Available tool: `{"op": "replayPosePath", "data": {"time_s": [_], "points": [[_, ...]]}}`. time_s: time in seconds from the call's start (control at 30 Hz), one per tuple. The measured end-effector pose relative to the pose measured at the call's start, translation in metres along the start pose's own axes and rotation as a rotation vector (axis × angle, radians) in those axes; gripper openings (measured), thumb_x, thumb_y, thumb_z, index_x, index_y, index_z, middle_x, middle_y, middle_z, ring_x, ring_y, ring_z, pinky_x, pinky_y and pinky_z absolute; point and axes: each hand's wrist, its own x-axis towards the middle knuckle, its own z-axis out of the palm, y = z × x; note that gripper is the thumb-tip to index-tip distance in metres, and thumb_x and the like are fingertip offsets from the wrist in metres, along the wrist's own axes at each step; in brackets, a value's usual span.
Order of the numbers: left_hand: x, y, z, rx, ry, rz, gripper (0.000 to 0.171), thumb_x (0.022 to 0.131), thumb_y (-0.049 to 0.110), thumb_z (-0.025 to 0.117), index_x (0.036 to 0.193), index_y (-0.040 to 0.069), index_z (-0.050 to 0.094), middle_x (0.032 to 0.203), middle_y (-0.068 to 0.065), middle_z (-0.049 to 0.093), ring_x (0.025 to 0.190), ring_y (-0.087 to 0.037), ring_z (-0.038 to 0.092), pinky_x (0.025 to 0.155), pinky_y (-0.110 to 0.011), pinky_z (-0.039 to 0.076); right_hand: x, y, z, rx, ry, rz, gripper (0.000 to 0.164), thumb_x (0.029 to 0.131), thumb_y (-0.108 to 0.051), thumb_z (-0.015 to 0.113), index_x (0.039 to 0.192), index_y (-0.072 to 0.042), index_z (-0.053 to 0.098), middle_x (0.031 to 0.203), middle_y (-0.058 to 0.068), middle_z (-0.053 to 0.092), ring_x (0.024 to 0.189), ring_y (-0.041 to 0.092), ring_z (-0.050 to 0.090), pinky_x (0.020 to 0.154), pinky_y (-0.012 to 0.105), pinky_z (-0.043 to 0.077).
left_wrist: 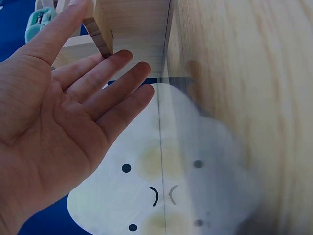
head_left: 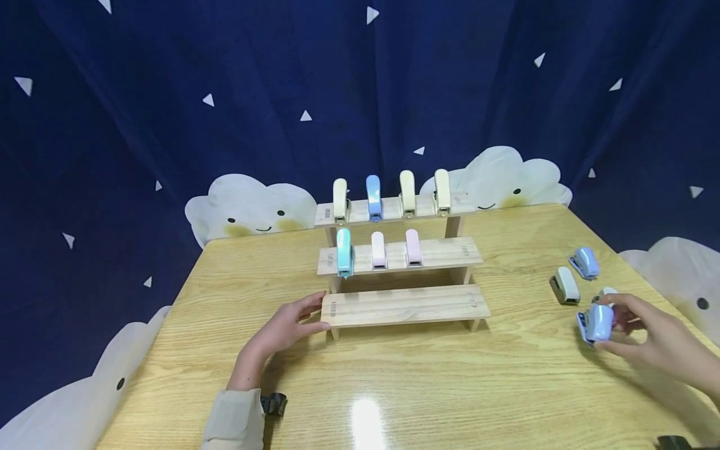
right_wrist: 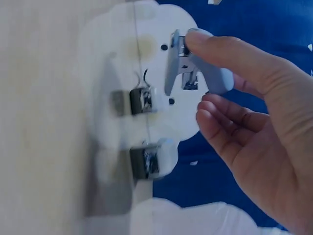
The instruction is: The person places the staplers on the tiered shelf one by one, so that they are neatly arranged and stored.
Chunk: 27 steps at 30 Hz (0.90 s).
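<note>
My right hand (head_left: 647, 331) pinches a light blue stapler (head_left: 599, 323) between thumb and fingers, at the table's right side. In the right wrist view the stapler (right_wrist: 212, 73) hangs clear of the table, its arms spread. Partly behind that hand lies a white stapler (head_left: 607, 292). Another white stapler (head_left: 565, 286) and a blue stapler (head_left: 585, 262) lie farther back. My left hand (head_left: 287, 325) touches the left end of the wooden rack's lowest shelf (head_left: 405, 306), its fingers (left_wrist: 117, 93) nearly straight.
Several cream staplers (head_left: 407, 194) and a blue one (head_left: 374, 197) stand on the top shelf (head_left: 464, 203). A turquoise stapler (head_left: 344, 253), a pale pink one (head_left: 379, 250) and a lilac one (head_left: 413, 247) stand on the middle shelf (head_left: 450, 252). A dark blue curtain (head_left: 281, 75) hangs behind the table.
</note>
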Motion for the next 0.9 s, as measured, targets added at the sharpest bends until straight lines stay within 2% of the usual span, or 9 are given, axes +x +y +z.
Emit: {"op": "replayPosePath", "data": {"time_s": [0.2, 0.37, 0.53, 0.9], "points": [[0.001, 0.000, 0.000, 0.000, -0.001, -0.002, 0.077, 0.091, 0.036, 0.068, 0.152, 0.006, 0.033, 0.152, -0.019, 0.043, 0.137, -0.039, 0.046, 0.114, -0.050, 0.042, 0.025, -0.018, 0.001, 0.077, 0.025, -0.039, 0.074, 0.048, 0.003, 0.092, 0.114, -0.001, 0.057, 0.081, -0.015, 0.051, 0.074, -0.007, 0.047, 0.066, -0.001, 0.042], [0.000, 0.002, 0.002, -0.017, 0.001, -0.004, 0.076, 0.091, 0.034, 0.069, 0.152, 0.005, 0.034, 0.151, -0.019, 0.044, 0.137, -0.039, 0.047, 0.114, -0.049, 0.041, 0.048, -0.032, 0.002, 0.080, 0.003, -0.056, 0.075, 0.053, 0.001, 0.093, 0.119, -0.003, 0.057, 0.089, -0.021, 0.052, 0.077, -0.009, 0.049, 0.068, 0.000, 0.043], [0.000, 0.001, 0.001, -0.020, 0.005, -0.015, 0.076, 0.090, 0.035, 0.069, 0.152, 0.007, 0.035, 0.151, -0.019, 0.044, 0.137, -0.039, 0.047, 0.114, -0.050, 0.042, 0.076, -0.048, 0.005, 0.126, 0.001, -0.112, 0.074, 0.053, 0.004, 0.092, 0.118, -0.004, 0.057, 0.088, -0.015, 0.053, 0.077, -0.005, 0.049, 0.069, 0.002, 0.043], [-0.001, 0.001, 0.001, -0.025, 0.010, -0.008, 0.077, 0.090, 0.037, 0.069, 0.152, 0.009, 0.034, 0.151, -0.018, 0.045, 0.138, -0.038, 0.046, 0.114, -0.049, 0.041, 0.141, -0.088, 0.020, 0.154, -0.006, -0.217, 0.069, 0.059, -0.004, 0.092, 0.119, -0.006, 0.058, 0.090, -0.010, 0.057, 0.079, -0.001, 0.052, 0.073, 0.004, 0.046]]}}
